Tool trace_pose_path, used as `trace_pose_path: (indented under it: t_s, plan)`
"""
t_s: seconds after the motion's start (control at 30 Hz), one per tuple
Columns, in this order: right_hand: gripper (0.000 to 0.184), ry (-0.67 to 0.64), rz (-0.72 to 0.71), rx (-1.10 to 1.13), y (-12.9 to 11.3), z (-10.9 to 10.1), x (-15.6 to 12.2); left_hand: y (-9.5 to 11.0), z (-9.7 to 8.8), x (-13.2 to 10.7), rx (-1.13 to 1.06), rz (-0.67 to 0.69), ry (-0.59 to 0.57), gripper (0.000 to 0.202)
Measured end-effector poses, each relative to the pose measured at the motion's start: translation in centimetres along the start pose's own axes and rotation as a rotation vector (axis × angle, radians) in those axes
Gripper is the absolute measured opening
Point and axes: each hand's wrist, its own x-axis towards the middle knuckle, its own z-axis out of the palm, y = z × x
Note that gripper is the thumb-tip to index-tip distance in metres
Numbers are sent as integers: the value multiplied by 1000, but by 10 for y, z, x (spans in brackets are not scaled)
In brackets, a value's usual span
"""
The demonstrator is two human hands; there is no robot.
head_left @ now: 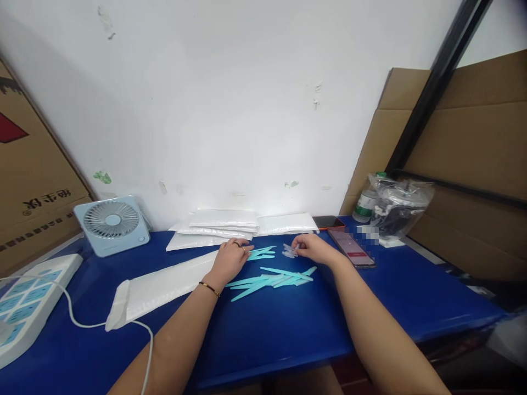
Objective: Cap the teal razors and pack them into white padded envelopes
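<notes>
My left hand (231, 257) lies on the blue table (267, 334), fingers stretched toward a few teal sticks (261, 253); it wears rings and a thin bracelet. My right hand (309, 247) is curled, its fingertips pinching small clear plastic pieces (289, 251) on the table. A larger heap of teal sticks (272, 278) lies just in front of both hands. A long white padded envelope (158, 289) lies under and left of my left wrist.
A stack of white padded envelopes (230, 225) rests against the wall. A small blue fan (112, 224) and a white power strip (28, 302) with its cable sit left. A phone (351, 248), a bottle (366, 203) and a plastic bag (401, 206) sit right; cardboard stands at both sides.
</notes>
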Motion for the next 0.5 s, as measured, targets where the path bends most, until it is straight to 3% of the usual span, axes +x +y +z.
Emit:
trace_pose_path:
  t_s: [0.1,0.23,0.4,0.5]
  plan:
    - [26,-143,-22,4,-6,-7,-10,1,5,-2,-25,54,-45,39]
    - [28,-368,-7,-87,-10,-8,-17,5,7,-2,-36,73,-78,32]
    - [10,-363,-22,-104,-12,-5,-16,12,0,-4,-93,48,16,37]
    - [12,-296,-43,16,-18,-3,-15,24,-10,-7,-173,86,61,40]
